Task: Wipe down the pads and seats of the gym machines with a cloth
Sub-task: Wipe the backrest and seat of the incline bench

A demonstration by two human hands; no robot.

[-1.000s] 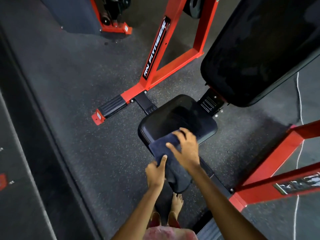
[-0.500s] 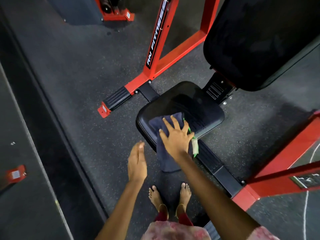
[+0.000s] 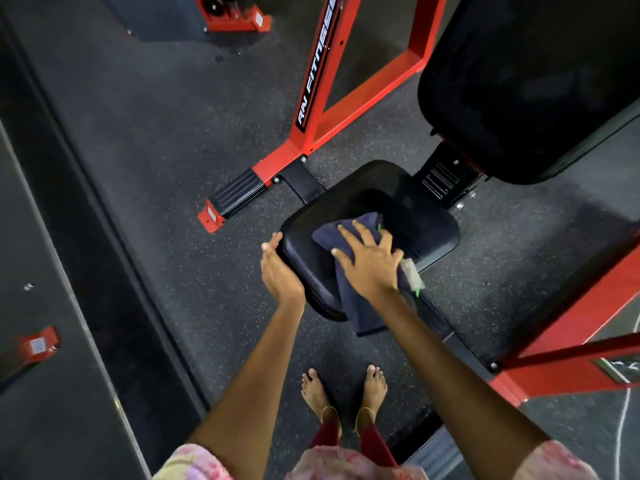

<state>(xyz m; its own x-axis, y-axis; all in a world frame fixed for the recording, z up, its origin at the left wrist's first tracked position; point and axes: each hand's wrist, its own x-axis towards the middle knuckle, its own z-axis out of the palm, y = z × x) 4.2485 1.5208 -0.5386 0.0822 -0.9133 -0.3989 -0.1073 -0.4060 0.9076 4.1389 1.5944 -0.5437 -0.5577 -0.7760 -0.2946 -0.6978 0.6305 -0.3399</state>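
Floor (image 3: pixel 145 140) was dark speckled rubber matting, w/ a red steel machine frame (image 3: pixel 349 109) standing on it, white lettering on a black strip along one upright. Black ribbed foot cap (image 3: pixel 239 192) at end of frame's base bar, red end plate beside it. Large black back pad (image 3: pixel 526 81) filled upper right, tilted over the seat end. Second red frame member (image 3: pixel 588 327) ran along right edge.

Seat (image 3: pixel 426 216) was black, padded, rounded corners, mounted low betw. frame base and back pad. Dark blue cloth (image 3: pixel 356 310) lay on near half of seat, its lower part draped over near edge and hanging down. Small pale tag w/ green trim (image 3: pixel 412 277) showed at cloth's right side, partly motion-blurred.

Right hand (image 3: pixel 370 261) lay flat on cloth, palm down, fingers spread, pressing cloth onto seat top. Left hand (image 3: pixel 278 268) was at seat's left rim, fingers together and curved around edge, touching the padding; no cloth in it.

Person's bare feet (image 3: pixel 343 393) stood on floor just below seat, anklets visible. Pink patterned sleeves at bottom of view. Some blur on right side
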